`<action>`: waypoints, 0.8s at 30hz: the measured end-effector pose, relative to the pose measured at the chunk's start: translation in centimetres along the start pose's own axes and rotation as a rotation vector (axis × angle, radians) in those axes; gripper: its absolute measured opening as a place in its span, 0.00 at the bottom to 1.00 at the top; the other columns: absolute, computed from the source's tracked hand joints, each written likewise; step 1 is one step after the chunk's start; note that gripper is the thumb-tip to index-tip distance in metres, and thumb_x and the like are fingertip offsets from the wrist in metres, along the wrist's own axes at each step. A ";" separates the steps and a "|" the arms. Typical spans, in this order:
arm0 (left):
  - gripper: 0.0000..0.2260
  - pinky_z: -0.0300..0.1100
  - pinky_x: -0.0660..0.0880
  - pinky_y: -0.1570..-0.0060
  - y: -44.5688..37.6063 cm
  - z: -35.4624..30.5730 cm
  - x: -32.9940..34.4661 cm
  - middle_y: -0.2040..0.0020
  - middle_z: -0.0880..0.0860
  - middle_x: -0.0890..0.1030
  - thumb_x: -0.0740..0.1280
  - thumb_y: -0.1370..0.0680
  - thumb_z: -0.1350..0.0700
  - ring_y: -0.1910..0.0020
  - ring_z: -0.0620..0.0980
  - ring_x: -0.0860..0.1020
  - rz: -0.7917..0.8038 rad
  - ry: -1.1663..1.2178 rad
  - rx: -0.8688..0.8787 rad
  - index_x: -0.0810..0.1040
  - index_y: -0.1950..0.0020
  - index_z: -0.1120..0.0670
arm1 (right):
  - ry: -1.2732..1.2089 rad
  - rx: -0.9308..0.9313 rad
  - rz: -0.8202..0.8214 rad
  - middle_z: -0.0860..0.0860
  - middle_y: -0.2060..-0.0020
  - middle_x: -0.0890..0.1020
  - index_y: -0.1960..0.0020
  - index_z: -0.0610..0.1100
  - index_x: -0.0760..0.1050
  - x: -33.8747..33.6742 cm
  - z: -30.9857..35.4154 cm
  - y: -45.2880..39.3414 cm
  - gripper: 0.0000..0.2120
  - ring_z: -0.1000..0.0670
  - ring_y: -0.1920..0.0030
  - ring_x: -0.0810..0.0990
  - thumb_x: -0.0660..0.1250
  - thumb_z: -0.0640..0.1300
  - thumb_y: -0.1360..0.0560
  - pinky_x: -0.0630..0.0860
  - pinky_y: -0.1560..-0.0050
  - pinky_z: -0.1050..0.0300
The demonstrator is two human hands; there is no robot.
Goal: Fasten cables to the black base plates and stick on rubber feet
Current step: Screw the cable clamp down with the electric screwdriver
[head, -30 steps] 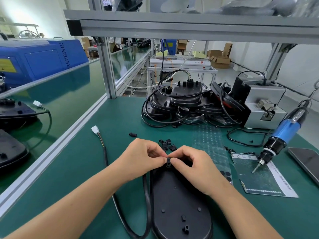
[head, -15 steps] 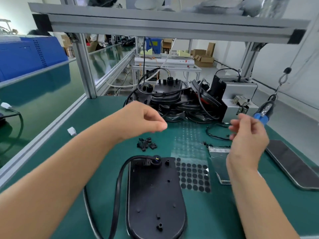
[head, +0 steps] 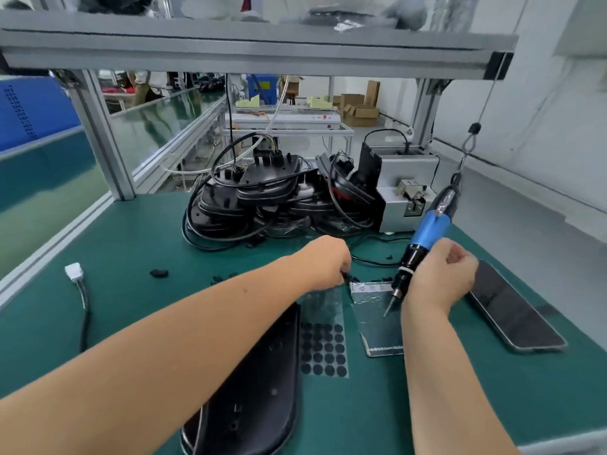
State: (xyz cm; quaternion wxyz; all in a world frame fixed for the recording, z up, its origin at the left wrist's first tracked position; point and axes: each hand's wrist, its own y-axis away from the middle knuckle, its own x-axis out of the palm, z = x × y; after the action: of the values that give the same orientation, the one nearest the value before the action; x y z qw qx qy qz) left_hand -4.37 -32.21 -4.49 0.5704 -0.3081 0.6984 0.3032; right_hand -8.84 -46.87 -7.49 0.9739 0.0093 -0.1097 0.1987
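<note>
Right of centre, the right hand curls round the lower barrel of the hanging blue electric screwdriver, its bit over a silvery foil bag. The left hand reaches to mid-frame, fingers bent down at small black clips; whether it grips one I cannot tell. Below it, partly under the forearm, the black base plate lies on the green worktop, just beside the sheet of rubber feet. A phone lies at right.
</note>
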 end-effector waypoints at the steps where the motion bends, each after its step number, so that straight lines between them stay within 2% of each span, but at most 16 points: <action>1: 0.15 0.45 0.74 0.41 -0.1 0.0 0.2 0.41 0.53 0.81 0.69 0.23 0.58 0.41 0.53 0.78 -0.003 -0.003 -0.002 0.79 0.37 0.57 | 0.012 0.012 0.013 0.54 0.53 0.76 0.44 0.46 0.72 0.1 -0.2 0.0 0.09 0.47 0.48 0.78 0.61 0.48 0.22 0.76 0.42 0.45; 3: 0.15 0.46 0.74 0.41 -0.3 0.0 0.3 0.42 0.53 0.81 0.69 0.23 0.58 0.42 0.52 0.78 -0.012 0.003 -0.008 0.79 0.37 0.56 | 0.023 0.063 0.062 0.58 0.55 0.74 0.35 0.43 0.70 0.3 -0.4 -0.1 0.19 0.49 0.48 0.77 0.62 0.52 0.22 0.75 0.42 0.50; 5: 0.14 0.46 0.74 0.42 -0.4 -0.1 0.3 0.43 0.53 0.82 0.70 0.23 0.57 0.43 0.53 0.78 -0.025 0.005 -0.013 0.80 0.38 0.57 | 0.058 0.120 0.144 0.57 0.56 0.74 0.33 0.41 0.69 0.5 -0.6 -0.2 0.24 0.51 0.50 0.76 0.63 0.55 0.22 0.74 0.46 0.53; 8: 0.10 0.45 0.75 0.44 -0.6 -0.4 0.4 0.46 0.53 0.83 0.68 0.23 0.60 0.45 0.53 0.79 -0.046 0.004 -0.009 0.82 0.42 0.57 | -0.015 0.206 0.323 0.49 0.62 0.78 0.48 0.40 0.75 0.6 -0.8 -0.1 0.14 0.55 0.68 0.79 0.66 0.51 0.23 0.77 0.65 0.57; 10: 0.10 0.45 0.76 0.44 -0.7 -0.6 0.5 0.46 0.53 0.83 0.66 0.22 0.62 0.46 0.53 0.79 -0.062 0.003 -0.007 0.83 0.44 0.56 | -0.077 0.247 0.368 0.47 0.64 0.78 0.54 0.41 0.75 0.6 -0.6 -0.1 0.09 0.55 0.72 0.77 0.67 0.48 0.23 0.75 0.71 0.61; 15: 0.08 0.47 0.76 0.45 -0.7 -0.6 0.4 0.50 0.53 0.81 0.64 0.23 0.62 0.50 0.53 0.78 -0.035 -0.008 0.005 0.81 0.48 0.56 | -0.317 0.326 0.455 0.47 0.66 0.78 0.53 0.41 0.71 0.8 0.4 0.5 0.07 0.52 0.72 0.77 0.67 0.43 0.22 0.76 0.71 0.60; 18: 0.06 0.45 0.73 0.53 -0.9 -0.7 0.2 0.56 0.53 0.74 0.63 0.24 0.64 0.57 0.53 0.71 0.002 -0.104 0.054 0.72 0.55 0.53 | -0.341 0.325 0.474 0.46 0.65 0.78 0.53 0.42 0.70 0.9 0.6 0.8 0.07 0.52 0.71 0.77 0.66 0.44 0.22 0.75 0.72 0.59; 20: 0.04 0.46 0.74 0.54 -1.0 -1.0 0.3 0.55 0.53 0.76 0.62 0.24 0.63 0.55 0.54 0.73 -0.006 -0.211 0.069 0.73 0.53 0.55 | -0.343 0.318 0.470 0.46 0.65 0.78 0.52 0.42 0.70 0.9 0.6 0.8 0.07 0.52 0.71 0.77 0.66 0.44 0.21 0.75 0.72 0.60; 22: 0.06 0.47 0.76 0.55 -1.1 -1.2 0.3 0.52 0.54 0.79 0.62 0.24 0.63 0.52 0.56 0.77 -0.033 -0.278 0.071 0.77 0.50 0.57 | -0.353 0.317 0.460 0.46 0.64 0.78 0.52 0.42 0.70 0.8 0.6 0.7 0.07 0.52 0.70 0.76 0.66 0.44 0.21 0.74 0.72 0.60; 24: 0.06 0.46 0.74 0.60 -1.3 -1.3 0.4 0.57 0.54 0.78 0.62 0.24 0.64 0.56 0.56 0.77 -0.039 -0.293 0.073 0.76 0.57 0.57 | -0.368 0.315 0.451 0.46 0.64 0.77 0.52 0.42 0.70 0.7 0.7 0.6 0.07 0.51 0.70 0.76 0.66 0.44 0.21 0.74 0.72 0.60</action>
State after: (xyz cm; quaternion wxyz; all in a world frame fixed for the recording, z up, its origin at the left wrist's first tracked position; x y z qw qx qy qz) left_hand -4.20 -34.09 -4.77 0.6827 -0.2530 0.6122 0.3083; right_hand -8.56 -46.05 -6.67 0.8558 0.1712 -0.2508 0.4189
